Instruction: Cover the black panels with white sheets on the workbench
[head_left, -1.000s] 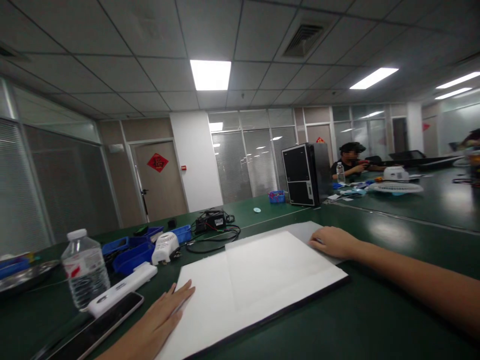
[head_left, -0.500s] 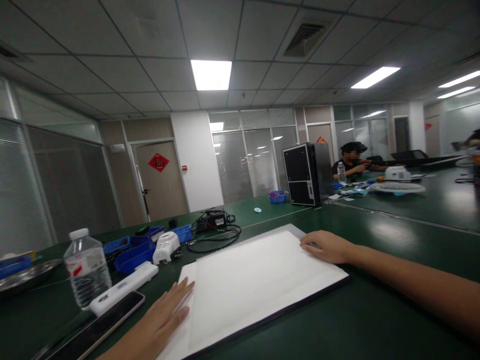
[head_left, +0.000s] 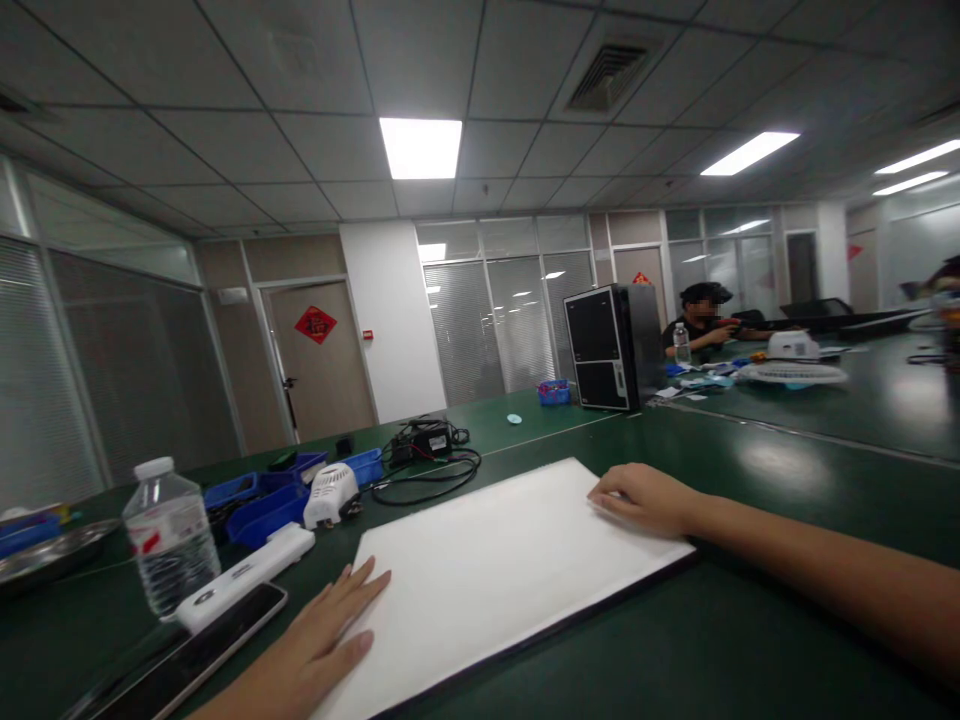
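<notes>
A large white paper sheet (head_left: 495, 570) lies flat on the green table, covering a thin slab whose dark edge shows along the front. My left hand (head_left: 322, 625) rests on the sheet's left side, fingers stretched and the thumb apart, holding nothing. At the right side, my right hand (head_left: 649, 500) reaches over the sheet's edge. Its fingers are bent and close to the thumb on the paper, with a small gap behind their tips. The exact contact under these fingertips is hidden.
To the left are a phone (head_left: 199, 650), a white bar-shaped device (head_left: 244, 575), a water bottle (head_left: 169, 540) and blue bins (head_left: 266, 510). Black cables (head_left: 431, 450) lie behind the sheet. Farther off stands a black computer case (head_left: 615, 345); a person (head_left: 701, 320) sits beyond it.
The top white sheet has shifted left, covering the strip that showed at its left and the grey strip at the far right corner. My right hand moved slightly left with it.
</notes>
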